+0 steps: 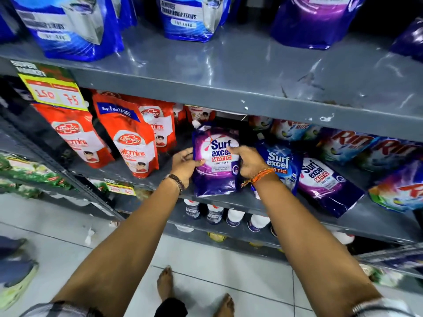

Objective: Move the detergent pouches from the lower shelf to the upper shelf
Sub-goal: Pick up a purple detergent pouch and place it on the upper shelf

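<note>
A purple Surf Excel Matic pouch (215,161) stands upright at the front of the lower shelf (357,221). My left hand (184,164) grips its left edge and my right hand (248,162) grips its right edge, thumb on the front. To its right a blue Surf Excel pouch (278,164) and another purple one (325,183) lean back on the same shelf. On the upper shelf (229,65) stand blue pouches (68,26) (190,17) and a purple pouch (315,19), with bare grey surface in front of them.
Red Lifebuoy pouches (130,138) fill the lower shelf's left part, and Rin packs (357,145) its right. A yellow price tag (55,92) hangs from the upper shelf edge. White bottles (215,213) sit on the shelf below. My bare feet (164,282) stand on the tiled floor.
</note>
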